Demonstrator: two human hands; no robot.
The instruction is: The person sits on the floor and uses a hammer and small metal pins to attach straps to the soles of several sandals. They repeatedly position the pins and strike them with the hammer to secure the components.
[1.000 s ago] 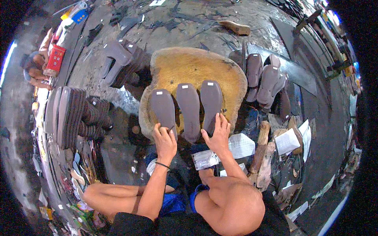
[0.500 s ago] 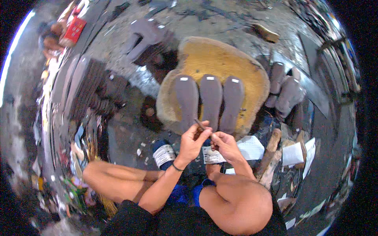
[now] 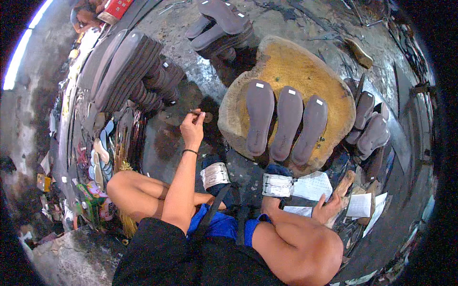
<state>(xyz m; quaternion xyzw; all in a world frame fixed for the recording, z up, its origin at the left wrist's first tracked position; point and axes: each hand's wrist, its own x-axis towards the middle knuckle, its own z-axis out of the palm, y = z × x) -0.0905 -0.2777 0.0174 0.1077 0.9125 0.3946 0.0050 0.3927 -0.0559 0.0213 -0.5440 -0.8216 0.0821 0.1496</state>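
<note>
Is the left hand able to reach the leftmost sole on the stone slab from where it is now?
Probably yes. The left hand holds a thin tool just left of the slab, and nothing lies between it and the leftmost sole.

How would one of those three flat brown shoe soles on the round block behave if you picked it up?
Each shoe sole looks thin and flat, so probably light and somewhat bendy. Lying flat on the wooden block, it shouldn't roll or tip. Its matte surface suggests it isn't slippery.

Single head cam only, so you have no second view to overlap. It looks steeply down from above your lap, fisheye, edges bending at the rim. Near: your knees. Farther up frame: wooden block and stacked soles.
</note>
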